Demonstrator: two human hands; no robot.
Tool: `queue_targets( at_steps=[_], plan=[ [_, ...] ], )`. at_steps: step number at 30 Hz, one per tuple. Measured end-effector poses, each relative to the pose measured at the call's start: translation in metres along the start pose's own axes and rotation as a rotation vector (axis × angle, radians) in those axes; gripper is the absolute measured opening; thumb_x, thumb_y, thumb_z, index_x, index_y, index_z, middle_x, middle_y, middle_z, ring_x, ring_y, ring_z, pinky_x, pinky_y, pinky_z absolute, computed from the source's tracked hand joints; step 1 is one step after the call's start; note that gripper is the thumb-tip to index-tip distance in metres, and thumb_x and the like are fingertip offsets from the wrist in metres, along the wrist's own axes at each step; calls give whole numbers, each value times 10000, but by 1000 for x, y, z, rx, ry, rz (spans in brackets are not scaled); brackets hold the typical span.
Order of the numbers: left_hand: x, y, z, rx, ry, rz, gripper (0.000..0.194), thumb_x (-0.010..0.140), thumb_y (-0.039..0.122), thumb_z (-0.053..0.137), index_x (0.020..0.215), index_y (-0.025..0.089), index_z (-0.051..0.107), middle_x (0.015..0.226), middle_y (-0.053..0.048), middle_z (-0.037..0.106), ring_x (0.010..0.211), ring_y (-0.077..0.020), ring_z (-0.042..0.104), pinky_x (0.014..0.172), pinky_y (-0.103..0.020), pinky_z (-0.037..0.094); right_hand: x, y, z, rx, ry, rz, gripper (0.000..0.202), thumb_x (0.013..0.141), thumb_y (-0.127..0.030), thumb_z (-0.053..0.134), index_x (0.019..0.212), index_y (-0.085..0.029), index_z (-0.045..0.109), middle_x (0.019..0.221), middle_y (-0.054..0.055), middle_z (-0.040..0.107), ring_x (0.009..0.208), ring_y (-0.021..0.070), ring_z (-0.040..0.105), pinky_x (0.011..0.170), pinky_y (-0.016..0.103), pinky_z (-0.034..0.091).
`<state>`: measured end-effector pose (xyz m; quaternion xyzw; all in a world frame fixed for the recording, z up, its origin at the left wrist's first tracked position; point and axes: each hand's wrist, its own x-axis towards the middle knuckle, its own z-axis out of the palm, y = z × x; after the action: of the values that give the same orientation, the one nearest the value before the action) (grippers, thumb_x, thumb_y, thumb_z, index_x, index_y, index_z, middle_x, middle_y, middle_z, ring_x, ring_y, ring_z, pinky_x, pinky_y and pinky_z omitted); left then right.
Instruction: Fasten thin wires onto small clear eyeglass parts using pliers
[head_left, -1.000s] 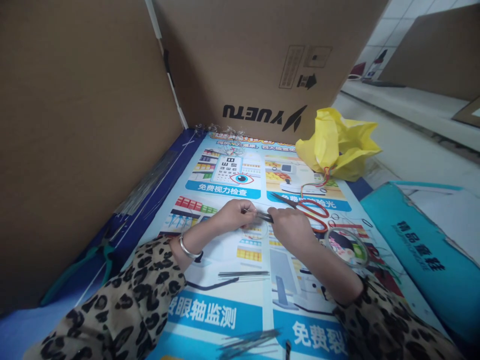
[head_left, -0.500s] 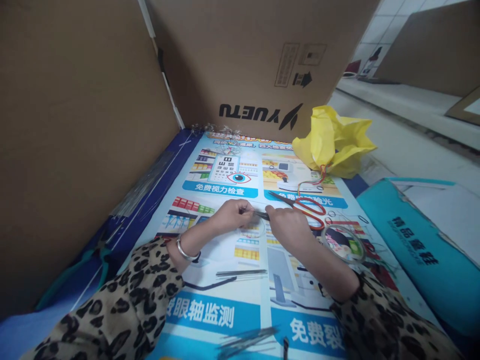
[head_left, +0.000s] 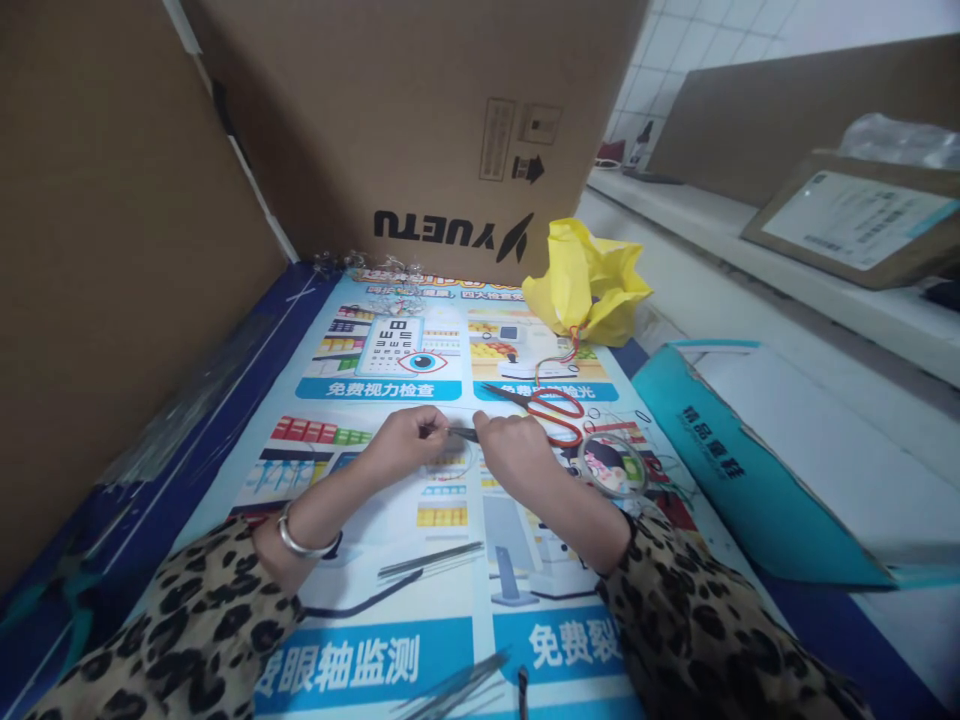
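Pinching a thin dark wire piece (head_left: 463,433) between both hands over the middle of the printed poster (head_left: 390,640): left hand (head_left: 405,440) closed on its left end, right hand (head_left: 514,450) closed on its right end. Probably bending or twisting it; keeping fingertips close together and turning slowly for a clean bend. Lying just right: red scissors (head_left: 551,410), tape roll (head_left: 611,465). Farther off, yellow bag (head_left: 585,280).

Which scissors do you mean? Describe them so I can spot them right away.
Start at the big cardboard box printed YUETU standing at the back of the poster-covered table. In front of its right corner is a crumpled yellow bag; the scissors lie flat just below it, beside the right hand. They alone have red handles.
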<state>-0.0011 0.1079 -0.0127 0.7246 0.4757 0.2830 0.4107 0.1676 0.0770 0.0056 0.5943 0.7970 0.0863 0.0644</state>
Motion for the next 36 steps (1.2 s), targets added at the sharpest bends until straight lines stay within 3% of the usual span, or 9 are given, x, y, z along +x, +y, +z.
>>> queue_targets(
  at_steps=[16, 22, 30, 36],
  plan=[
    [-1, 3, -4, 7, -42, 6, 129, 721, 272, 488, 666, 160, 516, 474, 63, 456, 423, -52, 355, 430, -172, 294, 1, 3, 3, 58, 11, -38, 169, 803, -110, 369, 918, -176, 473, 763, 82, 642, 682, 209, 615, 589, 306, 423],
    [-3, 6, -5, -60, -88, -73, 163, 731, 321, 512, 702, 161, 519, 459, 57, 473, 401, -58, 374, 420, -178, 304, 1, 4, -1, 89, -12, -32, 195, 798, -119, 367, 950, -173, 477, 794, 98, 646, 707, 216, 620, 578, 312, 427],
    [-5, 5, -7, -145, -76, -202, 292, 727, 446, 551, 796, 161, 548, 494, 42, 485, 434, -78, 421, 425, -181, 311, -6, 13, -22, 155, 30, -85, 159, 759, -132, 441, 857, -143, 566, 831, 117, 662, 778, 218, 614, 685, 366, 421],
    [-7, 4, -8, -79, -84, -170, 326, 748, 476, 525, 856, 170, 562, 512, 48, 477, 426, -72, 373, 417, -182, 274, -10, 41, -57, 181, -185, -165, 248, 769, -155, 440, 941, -177, 617, 915, 101, 668, 847, 222, 607, 684, 342, 429]
  ],
)
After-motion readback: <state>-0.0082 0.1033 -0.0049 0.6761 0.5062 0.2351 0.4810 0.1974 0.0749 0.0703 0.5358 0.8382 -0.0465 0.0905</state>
